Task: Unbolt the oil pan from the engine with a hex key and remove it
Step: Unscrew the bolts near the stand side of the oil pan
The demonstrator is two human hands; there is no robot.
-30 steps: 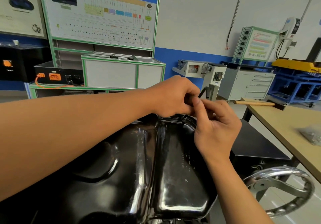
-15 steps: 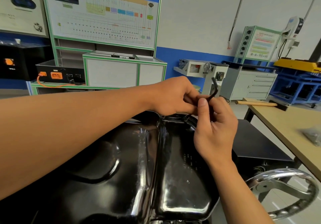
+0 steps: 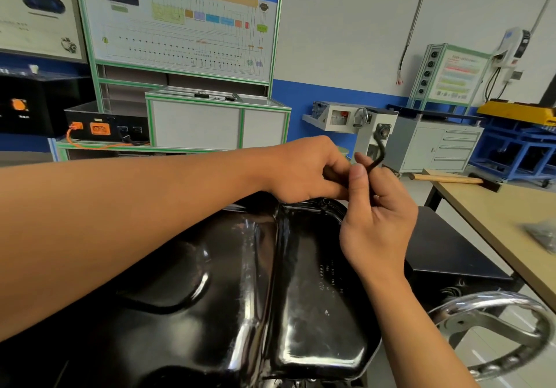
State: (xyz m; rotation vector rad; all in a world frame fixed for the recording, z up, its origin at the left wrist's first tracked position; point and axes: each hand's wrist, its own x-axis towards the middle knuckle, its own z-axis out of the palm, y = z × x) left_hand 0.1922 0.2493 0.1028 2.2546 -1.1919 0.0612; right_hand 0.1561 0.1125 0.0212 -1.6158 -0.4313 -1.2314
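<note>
A glossy black oil pan (image 3: 249, 291) fills the lower middle of the head view, bottom side up on the engine. Above its far rim both hands meet. My right hand (image 3: 379, 225) pinches a black hex key (image 3: 379, 154) between thumb and fingers, the key's bent end sticking up and right. My left hand (image 3: 310, 171) reaches in from the left with curled fingers touching the key's lower part; what it grips there is hidden. A bolt hole (image 3: 326, 202) shows on the pan's far flange just below the hands.
A chrome handwheel (image 3: 511, 354) of the engine stand sits at lower right. A wooden table (image 3: 496, 210) on the right carries a hammer (image 3: 451, 180) and a blurred bag of parts (image 3: 541, 234). Training panels and cabinets (image 3: 216, 126) line the back wall.
Both hands have lifted up and away from the pan's far rim. The hex key, low at the flange before, now stands higher with its bent end clear above my right thumb.
</note>
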